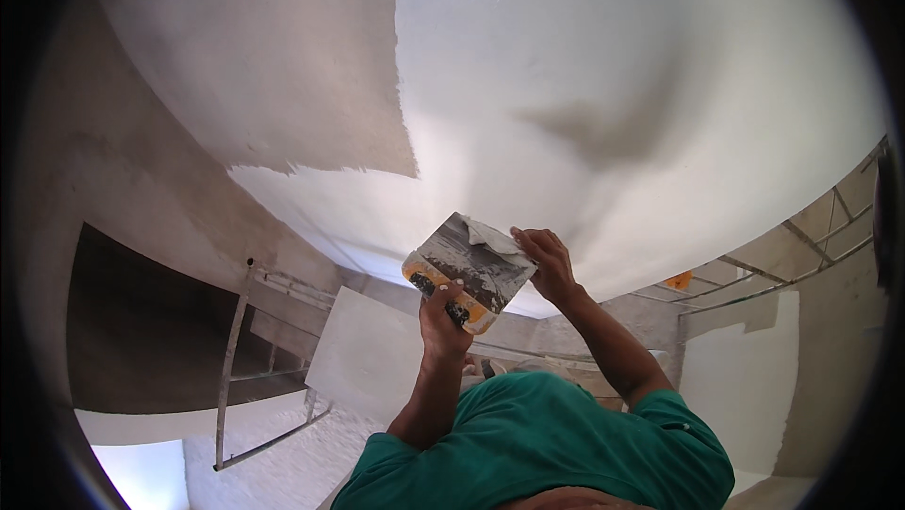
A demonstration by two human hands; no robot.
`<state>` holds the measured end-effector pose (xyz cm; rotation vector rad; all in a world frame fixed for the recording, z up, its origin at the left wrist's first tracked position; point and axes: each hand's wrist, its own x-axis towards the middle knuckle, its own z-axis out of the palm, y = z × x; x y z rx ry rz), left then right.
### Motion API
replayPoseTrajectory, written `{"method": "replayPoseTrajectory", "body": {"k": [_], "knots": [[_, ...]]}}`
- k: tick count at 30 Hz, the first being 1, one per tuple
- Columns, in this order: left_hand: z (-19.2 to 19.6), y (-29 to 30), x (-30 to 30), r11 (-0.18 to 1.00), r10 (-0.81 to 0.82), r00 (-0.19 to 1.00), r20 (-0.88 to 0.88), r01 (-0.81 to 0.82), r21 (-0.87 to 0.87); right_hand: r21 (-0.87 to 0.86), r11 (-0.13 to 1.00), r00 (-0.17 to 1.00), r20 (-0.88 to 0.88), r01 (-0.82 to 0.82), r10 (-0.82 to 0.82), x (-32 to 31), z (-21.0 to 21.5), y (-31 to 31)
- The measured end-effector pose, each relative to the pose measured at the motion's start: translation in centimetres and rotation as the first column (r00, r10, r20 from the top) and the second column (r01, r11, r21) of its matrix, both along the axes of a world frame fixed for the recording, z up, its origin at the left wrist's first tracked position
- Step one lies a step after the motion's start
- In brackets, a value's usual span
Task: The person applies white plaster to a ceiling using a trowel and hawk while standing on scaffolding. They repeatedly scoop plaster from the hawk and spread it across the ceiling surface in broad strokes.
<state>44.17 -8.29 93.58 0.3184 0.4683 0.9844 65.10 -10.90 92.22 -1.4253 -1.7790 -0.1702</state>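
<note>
Green shirt (547, 444), cut off below, lies nearest. The left hand (445, 317) grasps a wide blade (468, 260) by its yellow handle (420, 277); the right hand (551, 267) hides the blade's right corner, its grip unclear.

Two hands (445, 321) (550, 263); one orange-handled blade (468, 268)

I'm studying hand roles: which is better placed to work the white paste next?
Probably the right hand: it's beside the smeared white paste on the broad grey rectangular blade, while the left hand grips the orange-and-black handle.
</note>
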Motion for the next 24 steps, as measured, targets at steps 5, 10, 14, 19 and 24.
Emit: {"method": "replayPoseTrajectory", "body": {"k": [5,10,14,19,24], "knots": [[1.8,-0.2,-0.3,0.998,0.042,0.998,0.056,-0.045,0.049,-0.091,0.978,0.971,0.169,0.186,-0.169,2.6,-2.3,-1.8],[4.4,2.0,0.2,0.968,0.181,0.979,-0.09,-0.162,0.189,-0.466,0.822,0.936,0.043,0.329,-0.35,3.7,-11.6,-9.7],[5.0,4.8,1.9,0.916,0.253,0.959,-0.13,-0.195,0.35,-0.697,0.59,0.845,0.042,0.407,-0.533,3.8,-20.0,-18.2],[14.3,13.0,4.6,0.486,0.582,0.804,-0.122,-0.224,0.845,-0.887,0.288,0.735,0.081,0.361,-0.673,4.8,-28.4,-28.4],[26.8,23.0,9.6,-0.644,0.738,0.056,0.672,0.354,0.678,-0.939,0.096,0.667,0.161,0.331,-0.728,6.6,-29.1,-36.4]]}}
